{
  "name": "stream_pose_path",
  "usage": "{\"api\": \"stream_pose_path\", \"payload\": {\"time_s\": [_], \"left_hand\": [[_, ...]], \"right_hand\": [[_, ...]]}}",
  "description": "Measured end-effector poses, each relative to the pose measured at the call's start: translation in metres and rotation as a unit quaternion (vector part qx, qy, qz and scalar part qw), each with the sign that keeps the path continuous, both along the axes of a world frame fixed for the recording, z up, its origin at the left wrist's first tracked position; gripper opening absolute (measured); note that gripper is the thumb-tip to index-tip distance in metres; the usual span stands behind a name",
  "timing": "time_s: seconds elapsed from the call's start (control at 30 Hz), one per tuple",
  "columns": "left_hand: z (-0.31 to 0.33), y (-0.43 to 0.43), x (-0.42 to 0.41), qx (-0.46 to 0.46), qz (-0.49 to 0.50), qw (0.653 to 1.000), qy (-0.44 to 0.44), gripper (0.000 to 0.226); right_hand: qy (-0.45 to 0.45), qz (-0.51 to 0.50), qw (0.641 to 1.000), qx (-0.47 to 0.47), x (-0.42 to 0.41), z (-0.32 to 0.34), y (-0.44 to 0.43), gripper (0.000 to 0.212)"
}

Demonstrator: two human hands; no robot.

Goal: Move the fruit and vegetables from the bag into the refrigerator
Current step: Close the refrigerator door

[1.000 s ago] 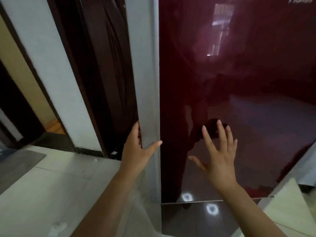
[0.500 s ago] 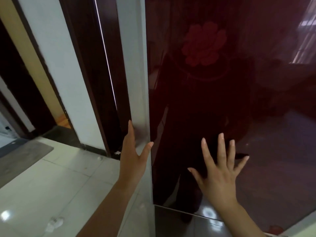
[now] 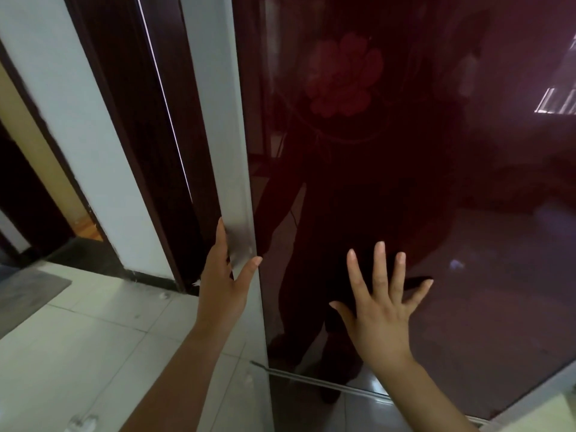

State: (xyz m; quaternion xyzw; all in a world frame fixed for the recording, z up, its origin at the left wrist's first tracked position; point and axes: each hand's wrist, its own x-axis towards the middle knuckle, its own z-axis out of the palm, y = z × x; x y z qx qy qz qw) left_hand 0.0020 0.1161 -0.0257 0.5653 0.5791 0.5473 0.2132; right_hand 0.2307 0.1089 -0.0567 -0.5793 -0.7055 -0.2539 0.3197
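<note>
the left hand (image 3: pixel 223 288) wraps the grey side edge (image 3: pixel 229 169) of the refrigerator door (image 3: pixel 405 182), fingers behind the edge and thumb across its front, so it grips that edge. to its right the right hand (image 3: pixel 381 310) is spread wide with fingers apart, in front of the dark red glossy door face; whether the palm touches cannot be told. below and left of the left hand lies the pale tiled floor (image 3: pixel 78 353), and no bag or produce shows near either hand.
</note>
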Motion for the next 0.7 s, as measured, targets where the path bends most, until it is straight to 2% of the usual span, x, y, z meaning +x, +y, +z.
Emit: {"api": "stream_pose_path", "payload": {"time_s": [0.37,0.53,0.7], "left_hand": [[0.006,-0.010,0.007,-0.011,0.007,1.000,-0.014,0.083],[0.006,-0.024,0.005,-0.063,0.009,0.998,0.022,0.082],[-0.001,-0.053,-0.001,-0.129,0.013,0.983,0.131,0.075]], "right_hand": [[0.009,0.019,1.000,0.002,0.004,0.000,-0.001,0.120],[0.018,0.039,0.999,-0.009,0.007,0.001,-0.003,0.109],[0.012,0.067,0.997,-0.032,0.017,0.006,-0.014,0.093]]}}
